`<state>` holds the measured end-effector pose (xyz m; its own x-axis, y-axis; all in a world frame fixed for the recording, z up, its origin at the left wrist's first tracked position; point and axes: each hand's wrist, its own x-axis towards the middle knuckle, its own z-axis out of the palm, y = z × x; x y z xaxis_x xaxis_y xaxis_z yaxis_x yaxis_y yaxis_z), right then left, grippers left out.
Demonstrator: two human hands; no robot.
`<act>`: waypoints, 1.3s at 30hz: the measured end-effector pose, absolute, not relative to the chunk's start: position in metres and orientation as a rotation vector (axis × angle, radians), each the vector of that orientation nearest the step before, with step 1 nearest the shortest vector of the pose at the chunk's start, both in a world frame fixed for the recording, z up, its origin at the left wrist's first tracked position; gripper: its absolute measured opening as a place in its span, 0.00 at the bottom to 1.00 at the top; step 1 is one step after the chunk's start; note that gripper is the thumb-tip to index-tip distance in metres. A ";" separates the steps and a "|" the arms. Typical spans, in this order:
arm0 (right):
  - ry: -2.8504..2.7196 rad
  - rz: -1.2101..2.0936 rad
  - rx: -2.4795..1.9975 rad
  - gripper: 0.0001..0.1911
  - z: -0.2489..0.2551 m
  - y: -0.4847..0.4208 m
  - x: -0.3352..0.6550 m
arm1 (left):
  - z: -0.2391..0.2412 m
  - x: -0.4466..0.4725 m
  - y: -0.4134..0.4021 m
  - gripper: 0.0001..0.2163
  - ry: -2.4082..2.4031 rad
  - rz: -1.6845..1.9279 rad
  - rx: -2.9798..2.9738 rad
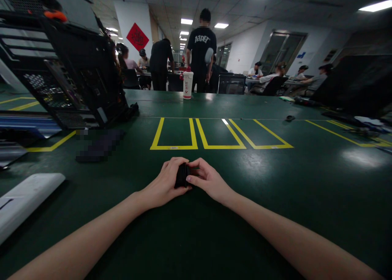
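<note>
A small black block-like object [181,175] is between my two hands, low over the green table [196,239]. My left hand [168,180] is wrapped round its left side, thumb below and fingers over the top. From the right, my right hand [210,181] grips its edge, with the thumb on the near face and the index finger at the top. The hands cover much of the object, so its exact kind cannot be made out. Just beyond them, yellow tape outlines [174,147] mark the tabletop.
An open black computer case [82,79] stands at the left, with a dark pixelated flat item [99,146] before it. A white device [30,196] lies near left. A white cup [188,84] stands at the far edge. Cables [364,126] lie right. Several people are beyond.
</note>
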<state>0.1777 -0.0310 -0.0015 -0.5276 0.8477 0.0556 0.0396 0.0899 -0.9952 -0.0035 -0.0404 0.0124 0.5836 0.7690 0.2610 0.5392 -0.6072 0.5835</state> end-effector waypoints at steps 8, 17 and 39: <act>-1.648 1.525 -0.846 0.09 -0.002 -0.031 0.177 | 0.011 -0.004 -0.039 0.25 1.080 0.689 2.369; -1.694 1.479 -0.912 0.14 -0.001 -0.031 0.177 | 0.013 -0.003 -0.040 0.25 1.060 0.693 2.375; -1.696 1.514 -0.829 0.15 -0.005 -0.028 0.178 | 0.015 -0.003 -0.040 0.24 1.043 0.711 2.372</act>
